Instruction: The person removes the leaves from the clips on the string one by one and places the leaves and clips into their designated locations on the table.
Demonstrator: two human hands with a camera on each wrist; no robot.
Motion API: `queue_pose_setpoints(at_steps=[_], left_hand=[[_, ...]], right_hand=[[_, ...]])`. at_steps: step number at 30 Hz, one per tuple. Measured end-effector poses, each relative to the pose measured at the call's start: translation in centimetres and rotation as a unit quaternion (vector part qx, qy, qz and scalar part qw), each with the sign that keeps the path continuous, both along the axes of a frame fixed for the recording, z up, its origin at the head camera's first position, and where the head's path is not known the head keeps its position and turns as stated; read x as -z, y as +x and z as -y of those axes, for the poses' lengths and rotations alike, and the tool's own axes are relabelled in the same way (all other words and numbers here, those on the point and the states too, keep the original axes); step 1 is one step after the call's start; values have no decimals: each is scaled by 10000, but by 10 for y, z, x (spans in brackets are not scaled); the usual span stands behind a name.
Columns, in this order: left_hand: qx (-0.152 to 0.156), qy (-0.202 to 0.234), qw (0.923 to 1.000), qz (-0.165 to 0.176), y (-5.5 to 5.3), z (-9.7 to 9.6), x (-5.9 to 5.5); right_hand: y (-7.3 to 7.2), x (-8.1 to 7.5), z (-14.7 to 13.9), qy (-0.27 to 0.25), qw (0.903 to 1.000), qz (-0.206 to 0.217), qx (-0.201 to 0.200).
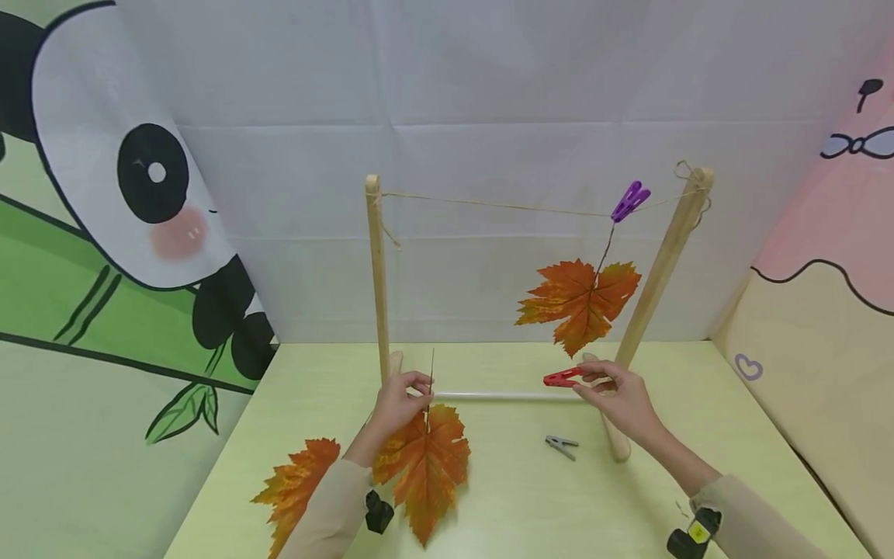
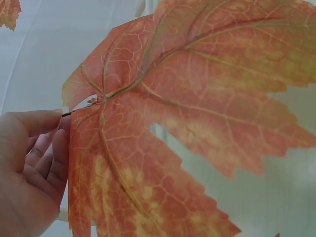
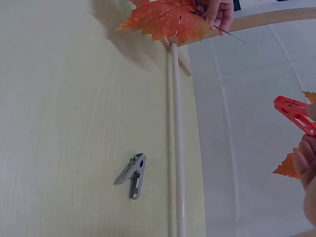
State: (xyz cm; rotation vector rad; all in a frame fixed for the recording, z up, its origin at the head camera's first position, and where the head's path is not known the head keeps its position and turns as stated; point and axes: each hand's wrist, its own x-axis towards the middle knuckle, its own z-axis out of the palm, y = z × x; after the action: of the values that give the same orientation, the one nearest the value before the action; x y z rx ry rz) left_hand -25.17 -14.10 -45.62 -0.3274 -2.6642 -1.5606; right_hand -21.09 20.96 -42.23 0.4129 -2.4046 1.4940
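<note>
My left hand [image 1: 403, 402] pinches the thin dark stem of an orange maple leaf [image 1: 427, 473], which hangs point down over the table. Close up in the left wrist view, the leaf [image 2: 148, 113] spreads wide beside the thumb and fingers. My right hand [image 1: 618, 392] grips a red clothespin [image 1: 562, 378] by one end, its other end pointing left. Above that hand another maple leaf [image 1: 583, 303] hangs from a string [image 1: 489, 205], held at its stem by a purple clothespin [image 1: 631, 201]. A grey clothespin [image 3: 132, 175] lies on the table below the red one.
The string runs between a left wooden post [image 1: 378, 279] and a right wooden post [image 1: 663, 268]. A white rod [image 1: 510, 397] joins them low down. One more leaf [image 1: 300, 489] lies at the table's left, partly behind my left sleeve. A white cloth [image 1: 489, 78] hangs behind.
</note>
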Motion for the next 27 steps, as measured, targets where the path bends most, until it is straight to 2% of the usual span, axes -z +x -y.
queue_pose_setpoints(at_steps=[7,12,20,27], left_hand=[[136,11,9996,247,6,6,8],[171,-161,9995,210,7,11,22],[103,-438,9989,95,13,19,36],[126,-686,9976,31,17,26,44]], right_hand=[[6,8,-1,66,9998,185,52],[14,9,3,-27,9998,206,39],[13,32,1,-224,9991,350,-18],[15,43,3,-275,9990,364,12]])
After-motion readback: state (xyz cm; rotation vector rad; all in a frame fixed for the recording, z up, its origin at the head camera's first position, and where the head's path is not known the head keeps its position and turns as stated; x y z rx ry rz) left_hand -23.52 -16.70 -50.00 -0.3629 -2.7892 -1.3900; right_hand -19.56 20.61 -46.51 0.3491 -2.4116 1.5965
